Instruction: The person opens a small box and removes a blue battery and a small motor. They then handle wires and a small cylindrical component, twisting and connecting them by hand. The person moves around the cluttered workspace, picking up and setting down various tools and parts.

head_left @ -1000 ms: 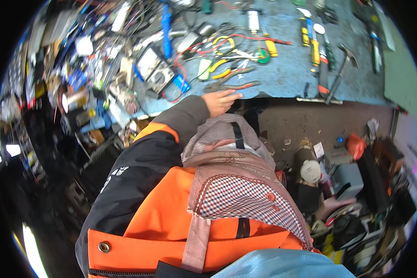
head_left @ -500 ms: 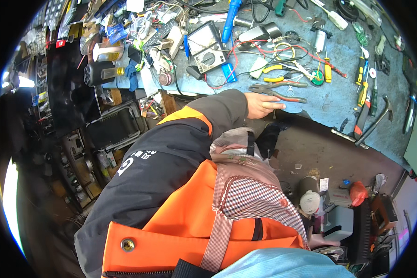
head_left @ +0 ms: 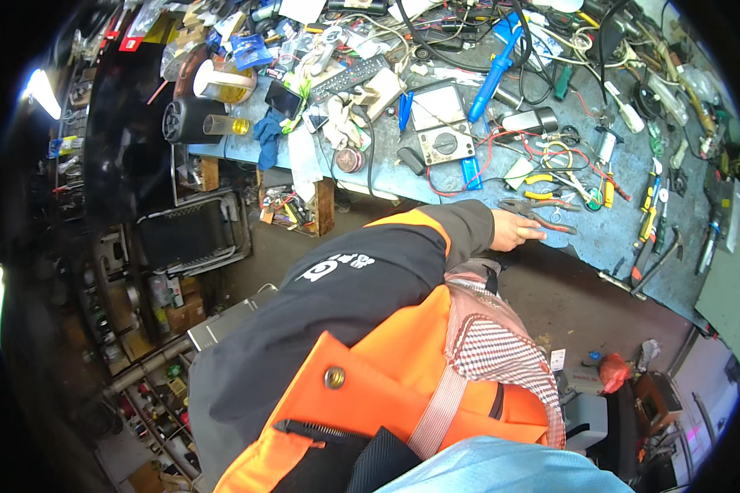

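My left hand (head_left: 514, 231) rests at the front edge of the blue-grey workbench (head_left: 436, 182), its fingers stretched to the right. The fingers lie beside a pair of pliers (head_left: 561, 226) with red and dark handles, touching or nearly touching the lower handle. I see no grip around the pliers, which lie flat on the bench. Just beyond are yellow-handled pliers (head_left: 539, 187) and a small green round part (head_left: 594, 197). An analog multimeter (head_left: 446, 141) with red and black leads lies further back. My right hand is out of view.
Screwdrivers (head_left: 649, 205) and a hammer (head_left: 670, 256) lie at the bench's right. Cluttered cables, a remote control (head_left: 353, 78) and a cup (head_left: 222, 80) crowd the left. Below are a box with a red bag (head_left: 613, 372) and a black-framed rack (head_left: 191, 234).
The whole view has swung left, so the bench and its tools sit further right and lower. My left hand keeps its place beside the pliers.
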The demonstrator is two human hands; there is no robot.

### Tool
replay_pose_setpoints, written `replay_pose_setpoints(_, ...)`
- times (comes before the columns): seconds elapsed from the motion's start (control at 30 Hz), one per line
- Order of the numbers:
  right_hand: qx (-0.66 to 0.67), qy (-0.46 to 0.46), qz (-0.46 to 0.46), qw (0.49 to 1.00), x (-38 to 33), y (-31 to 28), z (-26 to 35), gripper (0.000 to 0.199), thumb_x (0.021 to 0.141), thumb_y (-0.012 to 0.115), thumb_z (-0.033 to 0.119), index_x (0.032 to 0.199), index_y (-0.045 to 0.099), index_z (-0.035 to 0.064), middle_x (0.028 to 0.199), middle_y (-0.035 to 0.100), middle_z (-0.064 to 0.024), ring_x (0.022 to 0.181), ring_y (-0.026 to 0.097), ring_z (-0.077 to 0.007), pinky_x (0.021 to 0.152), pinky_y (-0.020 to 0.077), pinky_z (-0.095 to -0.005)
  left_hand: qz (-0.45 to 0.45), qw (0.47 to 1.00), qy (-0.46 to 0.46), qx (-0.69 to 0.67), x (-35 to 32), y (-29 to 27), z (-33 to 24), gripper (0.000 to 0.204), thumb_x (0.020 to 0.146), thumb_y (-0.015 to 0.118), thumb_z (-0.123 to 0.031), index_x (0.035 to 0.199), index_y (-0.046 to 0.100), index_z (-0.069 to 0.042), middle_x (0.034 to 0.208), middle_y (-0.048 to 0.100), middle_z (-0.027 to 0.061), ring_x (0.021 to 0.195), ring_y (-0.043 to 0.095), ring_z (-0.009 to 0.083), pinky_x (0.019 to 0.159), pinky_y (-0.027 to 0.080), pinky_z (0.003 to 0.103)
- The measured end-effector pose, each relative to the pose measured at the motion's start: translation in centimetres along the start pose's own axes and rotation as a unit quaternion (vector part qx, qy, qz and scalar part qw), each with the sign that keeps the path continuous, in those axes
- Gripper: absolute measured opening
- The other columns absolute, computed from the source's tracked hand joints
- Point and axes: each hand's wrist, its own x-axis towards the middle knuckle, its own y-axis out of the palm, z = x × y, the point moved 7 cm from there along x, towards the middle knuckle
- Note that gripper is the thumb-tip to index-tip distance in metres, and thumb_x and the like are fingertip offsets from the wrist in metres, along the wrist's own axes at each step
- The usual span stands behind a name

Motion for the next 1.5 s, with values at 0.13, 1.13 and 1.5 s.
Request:
replay_pose_setpoints(0.13,0.194,-0.237,0.001,0.952,6.5,-0.8,25.4,0.025,0.096,0.072,0.017,0.116,0.073,0.0023,0.109,0.073,-0.02,0.101,0.071,-0.0399,0.088,0.0556,-0.0454,-0.036,0.997,-0.052,-0.034,0.7,1.5,-0.4,0.02,0.082,0.066,-0.02,0.086,0.082,-0.009,0.11,0.078,0.0035,0.157,0.039,0.0351,0.133,0.032,0.049)
replay_pose_setpoints(1.13,-0.136,-0.732,0.099,0.66,-5.1,25.0,69.5,0.029,0.082,0.083,0.027,0.095,0.062,0.0132,0.095,0.06,-0.0117,0.091,0.059,-0.0372,0.083,0.0432,-0.0542,-0.091,0.114,-0.96,0.239,-91.7,-15.4,-3.3,0.047,0.109,0.054,-0.041,0.143,0.064,-0.011,0.16,0.051,0.0183,0.14,0.051,0.0431,0.114,0.045,0.054)
replay_pose_setpoints(1.5,-0.106,-0.742,0.079,0.657,-4.9,25.0,70.4,0.029,0.081,0.082,0.029,0.094,0.061,0.0136,0.095,0.059,-0.0117,0.088,0.059,-0.0373,0.082,0.0441,-0.0551,-0.158,0.17,-0.949,0.214,-89.7,-19.9,-1.9,0.065,0.103,0.059,-0.041,0.156,0.048,-0.007,0.166,0.037,0.0281,0.143,0.043,0.0508,0.121,0.033,0.059)
